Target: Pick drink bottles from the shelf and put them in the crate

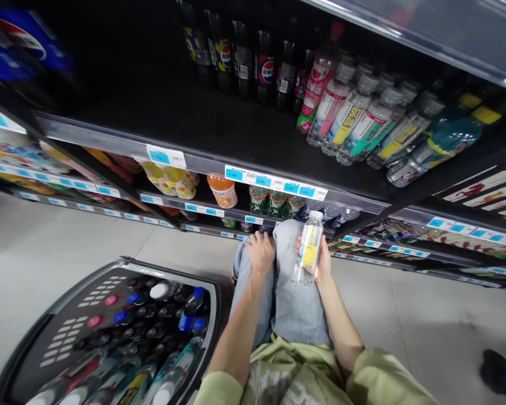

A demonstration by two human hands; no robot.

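A clear soda water bottle (308, 247) with a white and yellow label stands upright over my right knee. Wrapped round it from behind and the side is my right hand (324, 261). My left hand (261, 251) lies on my left knee with its fingers spread and nothing in it. Both knees, in light blue jeans (297, 309), are bent close to the lower shelves. Similar soda water bottles (349, 121) stand in rows on the shelf above, beside a pink drink bottle (316, 84).
A dark basket (129, 264) full of bottles stands on the floor at my left. Dark cola bottles (242, 59) line the back of the shelf (164, 107). Price tags run along the shelf edge (274, 183). A dark shoe (500, 371) shows at the lower right.
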